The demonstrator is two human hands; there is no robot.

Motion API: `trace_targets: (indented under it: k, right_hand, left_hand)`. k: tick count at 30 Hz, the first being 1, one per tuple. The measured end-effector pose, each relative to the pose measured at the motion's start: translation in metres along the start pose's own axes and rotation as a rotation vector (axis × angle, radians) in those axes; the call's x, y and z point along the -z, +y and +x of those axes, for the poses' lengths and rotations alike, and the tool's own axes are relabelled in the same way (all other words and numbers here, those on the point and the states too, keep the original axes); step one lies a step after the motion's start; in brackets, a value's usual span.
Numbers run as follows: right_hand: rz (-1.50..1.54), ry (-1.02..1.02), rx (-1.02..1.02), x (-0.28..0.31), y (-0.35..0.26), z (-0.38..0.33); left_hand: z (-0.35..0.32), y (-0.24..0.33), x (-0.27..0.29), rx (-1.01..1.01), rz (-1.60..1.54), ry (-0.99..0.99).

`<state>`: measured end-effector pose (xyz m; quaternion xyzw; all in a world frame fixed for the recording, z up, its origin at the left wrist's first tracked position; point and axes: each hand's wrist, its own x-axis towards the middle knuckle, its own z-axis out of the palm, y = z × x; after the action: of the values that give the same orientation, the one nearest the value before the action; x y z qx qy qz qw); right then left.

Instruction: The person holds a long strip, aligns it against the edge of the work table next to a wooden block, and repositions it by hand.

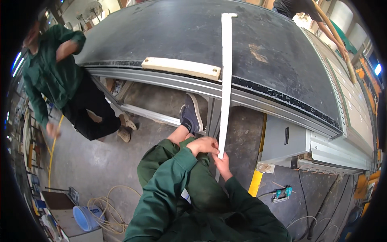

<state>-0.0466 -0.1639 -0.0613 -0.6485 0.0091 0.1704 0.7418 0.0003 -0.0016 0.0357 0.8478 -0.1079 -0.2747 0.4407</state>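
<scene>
A long white strip (225, 76) runs from my hands up across the black-topped machine table (169, 32), ending in a short crosspiece at its far end. My left hand (203, 145) grips its near end from the left, and my right hand (222, 164) holds it just below. A pale wooden block (181, 67) lies on the table's near edge, just left of the strip. My foot in a dark blue shoe (191, 115) rests on the metal frame rail (149, 114) under the table.
A person in green stands at the left by the table's corner (56, 76). Another person leans over the far right side (318, 20). A blue bucket (84, 218), coiled hose (111, 209) and a small teal tool (282, 194) lie on the concrete floor.
</scene>
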Motion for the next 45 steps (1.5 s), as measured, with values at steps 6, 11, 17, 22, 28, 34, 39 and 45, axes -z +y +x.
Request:
trace_targets:
  k: [6, 11, 17, 22, 28, 34, 39, 45]
  right_hand:
    - [-0.163, 0.001, 0.024, 0.001, 0.021, 0.008]
    - [-0.153, 0.013, 0.204, 0.002, 0.015, 0.008]
    - [-0.058, -0.067, 0.140, 0.007, 0.037, 0.016]
    - [-0.150, -0.085, 0.079, 0.007, 0.014, 0.008]
    - [-0.137, -0.100, 0.103, 0.014, 0.022, 0.010]
    - [-0.144, -0.121, 0.153, 0.015, 0.031, 0.014]
    - [-0.089, -0.158, 0.115, 0.015, 0.031, 0.015]
    - [-0.107, -0.147, 0.103, 0.017, 0.027, 0.013]
  left_hand:
    - [-0.002, 0.001, 0.003, 0.054, 0.039, -0.023]
    - [0.002, -0.001, 0.003, 0.002, 0.033, -0.020]
    - [-0.001, -0.002, 0.001, 0.027, -0.216, -0.097]
    - [0.004, -0.015, -0.001, 0.045, -0.252, -0.099]
    - [0.006, -0.003, -0.002, 0.083, -0.199, -0.114]
    - [0.005, 0.002, -0.002, 0.076, -0.193, -0.100]
    - [0.003, 0.011, 0.000, 0.113, -0.182, -0.091]
    - [0.002, 0.013, -0.001, 0.096, -0.185, -0.083]
